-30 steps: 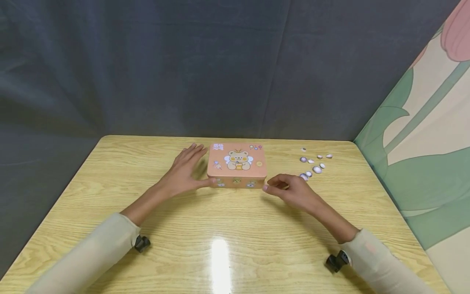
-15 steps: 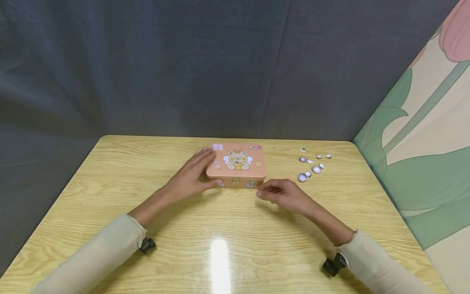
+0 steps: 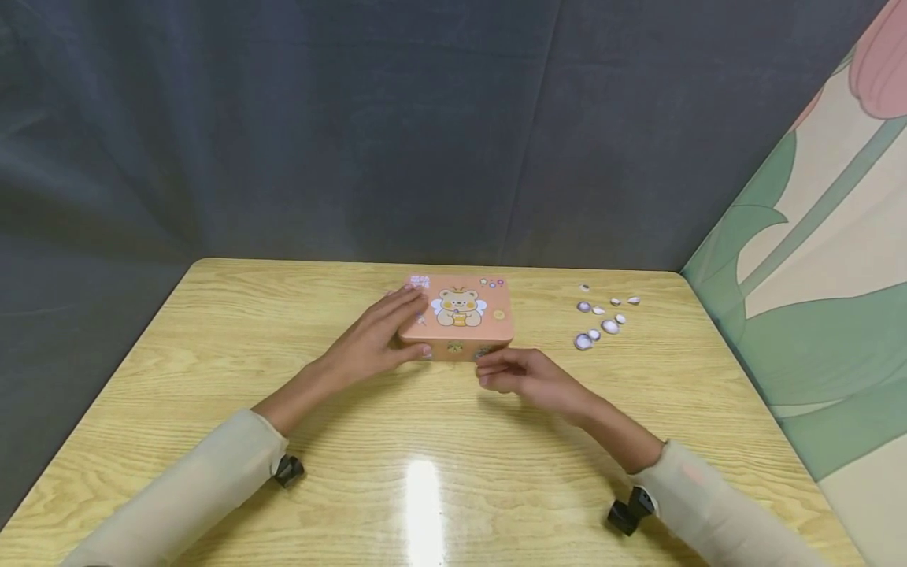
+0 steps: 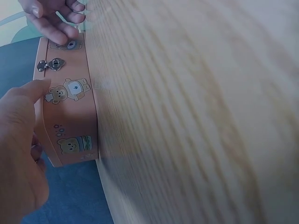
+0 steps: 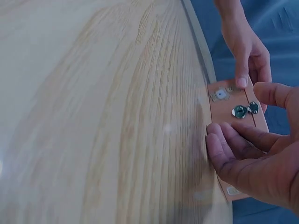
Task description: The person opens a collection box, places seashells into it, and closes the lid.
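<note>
A salmon-pink tin box with a cartoon bear on its shut lid stands on the wooden table. My left hand holds its left end, fingers over the lid and thumb against the front face. My right hand is at the front right of the box, its fingers loosely bent and nothing visible between them. In the left wrist view a small metal latch sits at the middle of the front face. The right wrist view has my right fingertips close to the front, below the latch; whether they touch is unclear.
Several small white and purple shells lie scattered on the table right of the box. A dark curtain hangs behind the table's back edge. A flower-patterned panel rises along the right side.
My left hand has moved right, from beside the box onto its lid and front. My right hand has slid left along the box's front, from its right corner toward the middle.
</note>
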Tool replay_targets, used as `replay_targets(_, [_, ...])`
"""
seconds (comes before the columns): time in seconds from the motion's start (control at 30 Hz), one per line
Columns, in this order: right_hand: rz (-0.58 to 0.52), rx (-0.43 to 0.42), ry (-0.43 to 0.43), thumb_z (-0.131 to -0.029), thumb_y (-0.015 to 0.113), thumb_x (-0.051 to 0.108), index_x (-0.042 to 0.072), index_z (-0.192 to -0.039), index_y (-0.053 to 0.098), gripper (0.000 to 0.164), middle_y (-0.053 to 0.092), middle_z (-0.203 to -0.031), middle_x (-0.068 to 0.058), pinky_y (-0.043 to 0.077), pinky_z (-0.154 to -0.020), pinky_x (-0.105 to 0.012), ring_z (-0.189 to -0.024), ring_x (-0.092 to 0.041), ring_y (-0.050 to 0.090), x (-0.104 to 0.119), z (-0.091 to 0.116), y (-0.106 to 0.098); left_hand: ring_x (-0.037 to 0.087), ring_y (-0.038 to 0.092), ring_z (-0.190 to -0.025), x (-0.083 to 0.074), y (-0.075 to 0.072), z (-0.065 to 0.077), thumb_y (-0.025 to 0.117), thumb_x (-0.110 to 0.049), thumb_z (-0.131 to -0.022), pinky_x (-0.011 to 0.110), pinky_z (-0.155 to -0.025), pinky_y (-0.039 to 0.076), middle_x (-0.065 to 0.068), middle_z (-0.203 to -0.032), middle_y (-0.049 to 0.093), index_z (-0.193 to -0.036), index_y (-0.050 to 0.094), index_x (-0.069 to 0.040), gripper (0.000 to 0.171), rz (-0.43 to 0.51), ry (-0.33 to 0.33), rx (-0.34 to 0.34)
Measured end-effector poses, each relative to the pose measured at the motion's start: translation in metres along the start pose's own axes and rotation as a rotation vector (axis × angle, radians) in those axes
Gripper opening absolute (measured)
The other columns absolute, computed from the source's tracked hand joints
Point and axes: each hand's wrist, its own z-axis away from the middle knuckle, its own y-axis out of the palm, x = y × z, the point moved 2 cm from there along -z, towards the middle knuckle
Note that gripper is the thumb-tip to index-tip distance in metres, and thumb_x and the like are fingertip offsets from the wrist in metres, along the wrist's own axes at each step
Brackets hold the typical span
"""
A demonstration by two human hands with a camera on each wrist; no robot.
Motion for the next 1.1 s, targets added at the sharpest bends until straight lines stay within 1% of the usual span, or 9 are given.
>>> replay_targets(0.13, [-0.061,0.032,0.006,-0.112,0.068,0.022,-0.006,-0.160,0.055,0.057,0.065,-0.157,-0.027,0.061,-0.119,-0.046,-0.144,-0.037,0.066,0.001,-0.005,0.005,0.038,0.030,-0.174,0.000,0.001,0.000,0.086,-0.035,-0.103,0.059,-0.145,0.024,0.016,-0.182,0.040,-0.170,0.049,-0.005,0.082,-0.007,0.013,0.001])
replay_targets(0.27, [-0.134,0.069,0.023,-0.111,0.066,0.019,-0.003,-0.166,0.048,0.062,0.059,-0.163,-0.027,0.062,-0.118,-0.045,-0.150,-0.041,0.060,0.001,-0.010,0.010,0.038,0.032,-0.173,0.000,0.001,0.000,0.084,-0.031,-0.105,0.061,-0.143,0.029,0.015,-0.182,0.041,-0.168,0.053,-0.008,0.074,-0.006,0.014,0.013])
replay_targets(0.33, [-0.158,0.083,0.037,-0.110,0.066,0.019,-0.001,-0.168,0.045,0.065,0.057,-0.166,-0.025,0.061,-0.119,-0.045,-0.153,-0.041,0.058,0.002,-0.011,0.011,0.038,0.031,-0.173,-0.001,0.000,0.000,0.083,-0.031,-0.106,0.061,-0.142,0.030,0.015,-0.182,0.041,-0.168,0.054,-0.009,0.071,0.000,0.009,0.025])
replay_targets(0.4, [-0.186,0.089,0.050,-0.108,0.066,0.018,0.000,-0.169,0.044,0.067,0.055,-0.168,-0.025,0.061,-0.120,-0.045,-0.153,-0.040,0.058,0.002,-0.012,0.012,0.038,0.030,-0.173,-0.001,-0.001,0.000,0.081,-0.031,-0.107,0.061,-0.142,0.030,0.014,-0.182,0.040,-0.168,0.054,-0.009,0.070,0.005,0.003,0.038])
replay_targets(0.57, [-0.270,0.092,0.061,-0.104,0.067,0.007,-0.001,-0.169,0.043,0.070,0.052,-0.170,-0.026,0.062,-0.117,-0.042,-0.144,-0.034,0.067,0.002,-0.013,0.012,0.037,0.030,-0.174,-0.002,-0.003,-0.002,0.079,-0.030,-0.109,0.061,-0.142,0.030,0.014,-0.183,0.039,-0.168,0.054,-0.009,0.068,0.017,0.002,0.061])
replay_targets(0.7, [-0.318,0.092,0.047,-0.103,0.068,0.002,-0.003,-0.169,0.044,0.070,0.052,-0.170,-0.028,0.064,-0.112,-0.038,-0.136,-0.026,0.072,0.003,-0.014,0.012,0.038,0.028,-0.174,-0.001,-0.004,-0.002,0.078,-0.030,-0.109,0.061,-0.143,0.029,0.015,-0.183,0.039,-0.168,0.053,-0.007,0.068,0.025,0.013,0.066])
replay_targets(0.83, [-0.326,0.092,0.035,-0.109,0.063,0.007,-0.004,-0.168,0.043,0.064,0.052,-0.169,-0.029,0.065,-0.111,-0.036,-0.132,-0.022,0.074,0.004,-0.014,0.013,0.039,0.028,-0.174,0.000,-0.004,-0.002,0.078,-0.029,-0.109,0.062,-0.143,0.029,0.015,-0.183,0.039,-0.168,0.053,-0.007,0.067,0.025,0.023,0.065])
replay_targets(0.97, [-0.317,0.092,0.030,-0.112,0.057,0.014,-0.005,-0.168,0.041,0.061,0.053,-0.167,-0.031,0.065,-0.112,-0.038,-0.129,-0.021,0.074,0.002,-0.014,0.013,0.040,0.029,-0.173,0.000,-0.005,-0.001,0.078,-0.029,-0.109,0.062,-0.142,0.029,0.015,-0.183,0.039,-0.168,0.053,-0.007,0.067,0.017,0.034,0.065])
replay_targets(1.1, [-0.314,0.083,0.041,-0.111,0.061,0.014,-0.003,-0.168,0.042,0.062,0.054,-0.165,-0.029,0.065,-0.111,-0.040,-0.128,-0.021,0.072,0.002,-0.013,0.014,0.041,0.031,-0.173,0.000,-0.005,-0.002,0.077,-0.027,-0.110,0.063,-0.142,0.030,0.017,-0.182,0.040,-0.167,0.054,-0.006,0.065,0.018,0.046,0.061])
